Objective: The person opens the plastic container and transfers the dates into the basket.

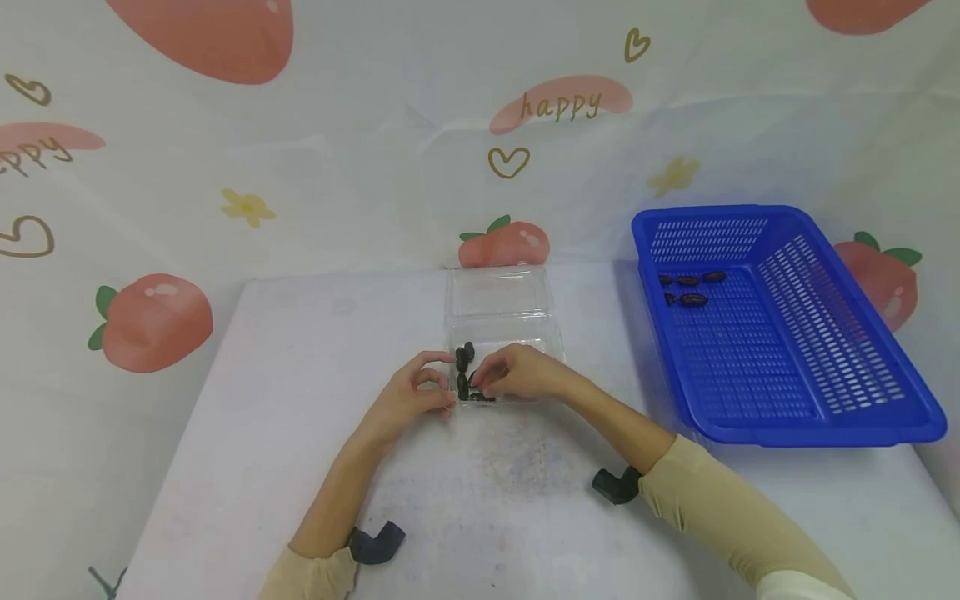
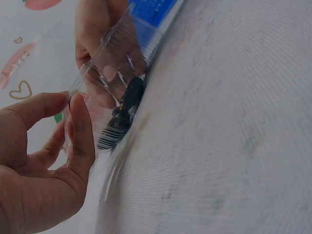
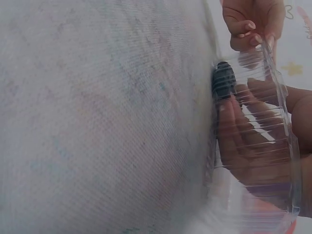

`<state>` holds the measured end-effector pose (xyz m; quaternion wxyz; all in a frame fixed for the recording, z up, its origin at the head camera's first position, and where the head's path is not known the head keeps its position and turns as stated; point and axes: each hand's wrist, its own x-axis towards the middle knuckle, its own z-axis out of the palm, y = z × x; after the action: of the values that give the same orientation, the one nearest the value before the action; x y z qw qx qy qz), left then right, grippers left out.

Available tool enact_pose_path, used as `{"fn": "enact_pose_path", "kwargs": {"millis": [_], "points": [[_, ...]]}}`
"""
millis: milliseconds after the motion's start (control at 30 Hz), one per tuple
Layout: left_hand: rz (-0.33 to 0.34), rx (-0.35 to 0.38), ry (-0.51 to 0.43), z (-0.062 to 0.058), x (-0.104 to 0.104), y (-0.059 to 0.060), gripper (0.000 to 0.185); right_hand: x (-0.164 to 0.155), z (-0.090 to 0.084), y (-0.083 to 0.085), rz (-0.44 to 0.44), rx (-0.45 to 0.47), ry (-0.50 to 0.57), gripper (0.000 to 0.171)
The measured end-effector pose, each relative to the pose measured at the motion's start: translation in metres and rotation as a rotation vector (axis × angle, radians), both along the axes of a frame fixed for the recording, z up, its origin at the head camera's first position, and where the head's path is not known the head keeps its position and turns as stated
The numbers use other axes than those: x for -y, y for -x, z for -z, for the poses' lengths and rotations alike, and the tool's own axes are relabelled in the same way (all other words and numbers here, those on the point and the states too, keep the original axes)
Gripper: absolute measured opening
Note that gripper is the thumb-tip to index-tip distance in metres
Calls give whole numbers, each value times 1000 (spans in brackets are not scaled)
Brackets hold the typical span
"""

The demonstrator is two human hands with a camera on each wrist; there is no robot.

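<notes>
A clear plastic clamshell box (image 1: 498, 293) lies on the table with its lid folded back. Several dark, wrinkled dates (image 1: 462, 387) are gathered along the left side and front left corner of its base. My left hand (image 1: 408, 398) pinches the box's left rim between thumb and fingers. Reaching inside the base, my right hand (image 1: 521, 372) has its fingertips curled together at a date beside the others, partly hidden by the fingers. Through the ribbed wall in the right wrist view, the fingers meet close behind a date (image 3: 224, 80).
To the right stands a blue plastic basket (image 1: 810, 435) with slotted walls, a few dates (image 1: 693, 300) lying at its far left. A white cloth printed with peaches hangs behind the white table (image 1: 480, 500). Dark angled pieces (image 1: 377, 543) stick out at both wrists.
</notes>
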<state>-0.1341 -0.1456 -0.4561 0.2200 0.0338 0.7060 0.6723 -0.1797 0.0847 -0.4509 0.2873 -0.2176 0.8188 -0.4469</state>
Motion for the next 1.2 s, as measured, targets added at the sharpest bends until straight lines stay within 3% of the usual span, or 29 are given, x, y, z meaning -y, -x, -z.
{"fn": "enact_pose_path", "kwargs": {"millis": [300, 633, 800, 1067, 1200], "points": [[5, -3, 8, -1, -1, 1, 58, 2, -1, 0, -23, 17, -6, 26], [1, -1, -5, -1, 0, 0, 58, 0, -4, -1, -37, 36, 13, 23], [1, 3, -13, 1, 0, 1, 58, -3, -7, -1, -1, 23, -9, 18], [3, 1, -16, 0, 1, 1, 58, -12, -17, 2, 85, 140, 101, 17], [7, -1, -22, 0, 2, 1, 58, -19, -24, 5, 88, 129, 142, 18]]}}
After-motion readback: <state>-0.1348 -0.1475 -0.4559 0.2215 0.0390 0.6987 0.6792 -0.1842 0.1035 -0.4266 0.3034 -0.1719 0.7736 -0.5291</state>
